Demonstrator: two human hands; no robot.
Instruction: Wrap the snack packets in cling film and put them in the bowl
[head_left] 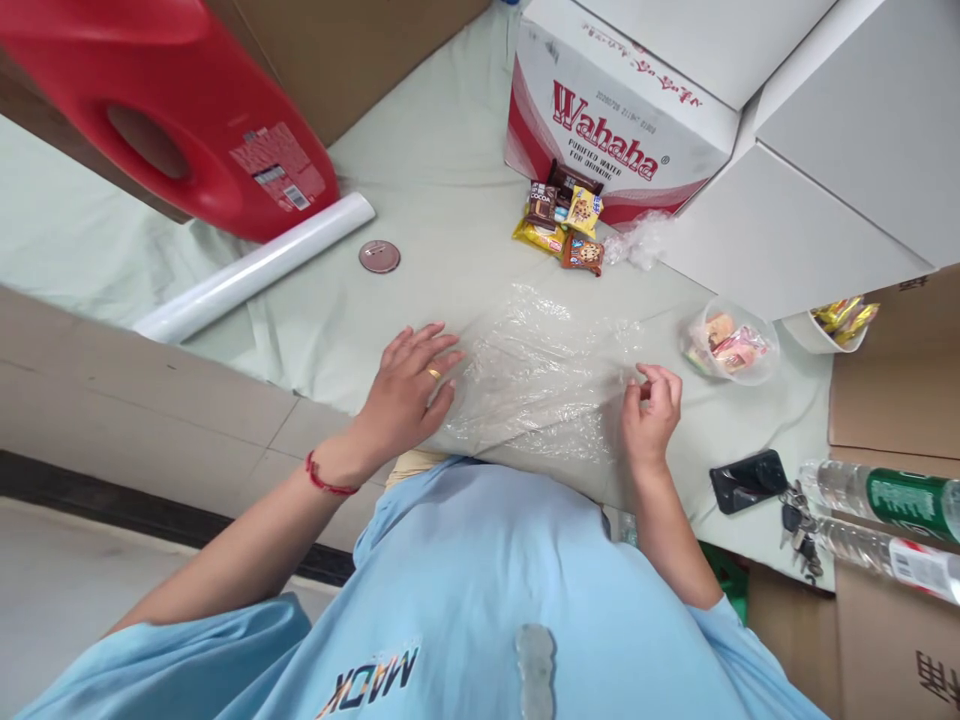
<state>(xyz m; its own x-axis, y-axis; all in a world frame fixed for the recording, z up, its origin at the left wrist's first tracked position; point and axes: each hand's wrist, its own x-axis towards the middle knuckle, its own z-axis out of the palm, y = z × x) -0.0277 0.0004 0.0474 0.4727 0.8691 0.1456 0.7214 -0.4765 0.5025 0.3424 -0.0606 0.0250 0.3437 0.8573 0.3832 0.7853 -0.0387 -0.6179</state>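
Note:
A crinkled sheet of clear cling film [536, 375] lies spread on the cloth-covered table in front of me. At its left edge is my left hand [412, 390], palm down and open, with the fingers stretched out and the thumb apart. My right hand [651, 412] is at the right edge with curled fingers, the thumb and forefinger pinched on the film's border. A white roll [259, 265] lies slantwise at the left. Beyond the film sits a small pile of wrapped snacks [566, 220], beside a crumpled clump of clear plastic [641, 240].
A large red jug [225, 130] stands at the back left, near a round badge [379, 256]. A Wahaha carton [607, 130] and white boxes [795, 230] fill the back right. To the right are a clear bowl of snacks [739, 350], a phone [748, 482], keys [799, 525] and bottles [904, 500].

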